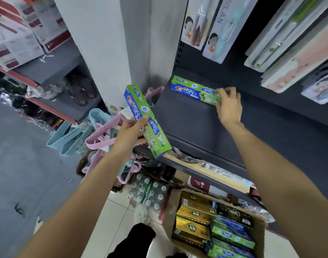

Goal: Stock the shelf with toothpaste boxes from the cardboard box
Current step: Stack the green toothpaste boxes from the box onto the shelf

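Toothpaste, green-and-blue cardboard box [148, 121]: gripped in left hand [129, 134], long axis diagonal, frame centre; dark grey metal shelf [187, 123] immediately right. Right hand [228, 107] pinches shelved twin box [194, 90].

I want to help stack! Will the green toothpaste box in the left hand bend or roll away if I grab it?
Probably not. The green toothpaste box looks like stiff card with flat sides, so it shouldn't roll. The left hand holds it by its middle alone, so it seems light. Squeezing hard might dent it.
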